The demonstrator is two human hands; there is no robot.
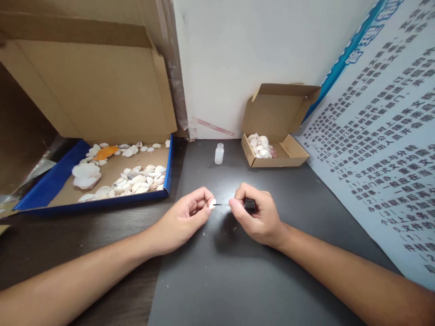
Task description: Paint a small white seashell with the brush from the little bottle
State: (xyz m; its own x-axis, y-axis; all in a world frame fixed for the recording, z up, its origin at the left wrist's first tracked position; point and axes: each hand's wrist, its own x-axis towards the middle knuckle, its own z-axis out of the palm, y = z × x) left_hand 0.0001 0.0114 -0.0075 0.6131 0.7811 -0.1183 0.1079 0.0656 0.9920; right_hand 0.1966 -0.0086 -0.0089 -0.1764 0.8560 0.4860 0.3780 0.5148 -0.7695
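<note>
My left hand (185, 217) pinches a small white shell (212, 204) between thumb and fingertips, just above the dark grey mat (217, 280). My right hand (260, 217) grips a black-capped brush (249, 205), its thin tip touching the shell. A small open bottle of white liquid (219, 154) stands upright on the mat behind the hands.
A large blue-rimmed cardboard box (54, 185) with several white shells and one orange shell lies at the left, its lid raised. A small open cardboard box (282, 156) holding shells sits at the back right. A printed poster (384, 149) leans along the right; a white wall stands behind.
</note>
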